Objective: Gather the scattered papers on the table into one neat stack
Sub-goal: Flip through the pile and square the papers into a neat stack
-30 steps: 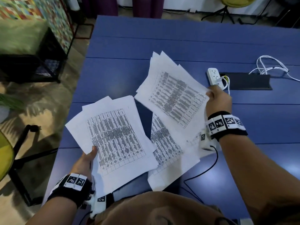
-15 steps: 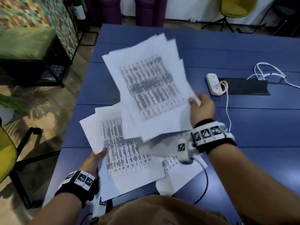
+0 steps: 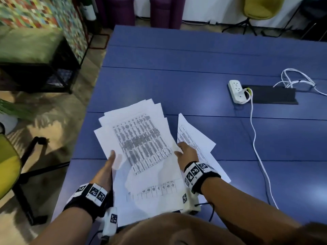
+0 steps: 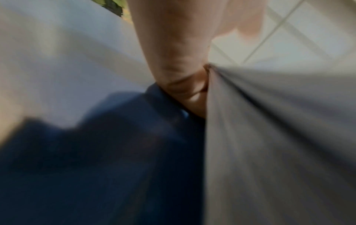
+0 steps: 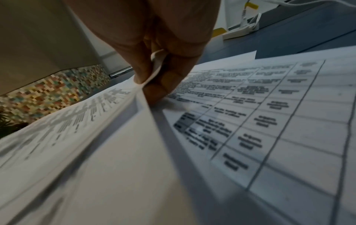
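Observation:
A loose pile of printed white papers (image 3: 141, 138) lies at the near left of the blue table (image 3: 194, 76), its edges fanned out and uneven. My left hand (image 3: 106, 167) grips the pile's left edge, thumb on top; the left wrist view shows blurred paper (image 4: 269, 137) against the palm. My right hand (image 3: 185, 152) pinches the pile's right edge, and the right wrist view shows its fingers (image 5: 154, 73) nipping the sheets (image 5: 115, 137). Under that hand another printed sheet (image 3: 196, 138) lies flat on the table, sticking out to the right.
A white power strip (image 3: 237, 91) with a white cable (image 3: 254, 138) lies at the right beside a black cable slot (image 3: 272, 97). Past the table's left edge stand a yellow chair (image 3: 7, 167) and a black-framed bench (image 3: 35, 55).
My right hand lifted its bundle of sheets from the right, swung it left and lowered it onto the sheets held by my left hand. The two groups now overlap as one pile.

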`<state>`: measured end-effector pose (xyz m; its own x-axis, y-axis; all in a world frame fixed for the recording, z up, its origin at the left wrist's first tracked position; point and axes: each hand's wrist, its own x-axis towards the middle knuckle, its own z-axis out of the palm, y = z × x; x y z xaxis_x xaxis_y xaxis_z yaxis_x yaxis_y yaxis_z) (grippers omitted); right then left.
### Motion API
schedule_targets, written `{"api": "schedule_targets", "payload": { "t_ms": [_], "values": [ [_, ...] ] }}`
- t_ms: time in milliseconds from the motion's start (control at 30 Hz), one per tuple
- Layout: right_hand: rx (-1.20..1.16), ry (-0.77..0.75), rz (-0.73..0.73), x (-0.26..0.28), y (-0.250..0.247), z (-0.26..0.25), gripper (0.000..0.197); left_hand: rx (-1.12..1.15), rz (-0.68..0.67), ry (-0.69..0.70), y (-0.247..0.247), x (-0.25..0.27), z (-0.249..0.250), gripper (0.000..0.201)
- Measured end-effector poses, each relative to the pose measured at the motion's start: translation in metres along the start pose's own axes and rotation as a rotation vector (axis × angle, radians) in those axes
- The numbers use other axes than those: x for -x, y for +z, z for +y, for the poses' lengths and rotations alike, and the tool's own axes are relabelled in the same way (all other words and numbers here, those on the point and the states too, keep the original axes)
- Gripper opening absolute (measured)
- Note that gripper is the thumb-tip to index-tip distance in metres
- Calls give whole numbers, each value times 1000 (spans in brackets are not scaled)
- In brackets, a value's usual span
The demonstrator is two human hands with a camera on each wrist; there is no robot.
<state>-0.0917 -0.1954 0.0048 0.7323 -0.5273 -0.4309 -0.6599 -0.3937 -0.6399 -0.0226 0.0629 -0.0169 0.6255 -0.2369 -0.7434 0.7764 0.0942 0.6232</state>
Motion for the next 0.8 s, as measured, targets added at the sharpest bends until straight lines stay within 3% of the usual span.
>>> {"api": "schedule_targets", "payload": {
  "t_ms": [67,133,233,300,400,533,600,700,733,800],
  "values": [
    [-33,-11,-8,-1,3,2,26,-96,-24,65,-5,-6,-4,71],
    [15,2,105,-7,-6,8,33,-167,14,108,-8,-9,-5,65],
    [347,162,298,-18,-35,24,77,-170,6,119,-9,-10,-7,56],
    [466,230,258,-21,-49,34,102,-157,15,105,-12,-14,-9,58],
    [507,240,161,-33,-54,46,108,-153,24,94,-12,-14,-7,59],
    [433,270,35,-47,-59,49,102,-153,2,81,-15,-17,-7,62],
    [372,229,9,-47,-63,47,79,-166,2,84,-15,-17,-7,63],
    [245,113,119,-40,-80,32,27,-146,-9,73,-10,-14,-5,54],
    [273,64,168,-38,-90,20,17,-136,-19,73,-9,-14,-5,53],
    [323,-65,225,-32,-113,-8,16,-122,-38,80,-3,-13,-4,54]
  ]
}}
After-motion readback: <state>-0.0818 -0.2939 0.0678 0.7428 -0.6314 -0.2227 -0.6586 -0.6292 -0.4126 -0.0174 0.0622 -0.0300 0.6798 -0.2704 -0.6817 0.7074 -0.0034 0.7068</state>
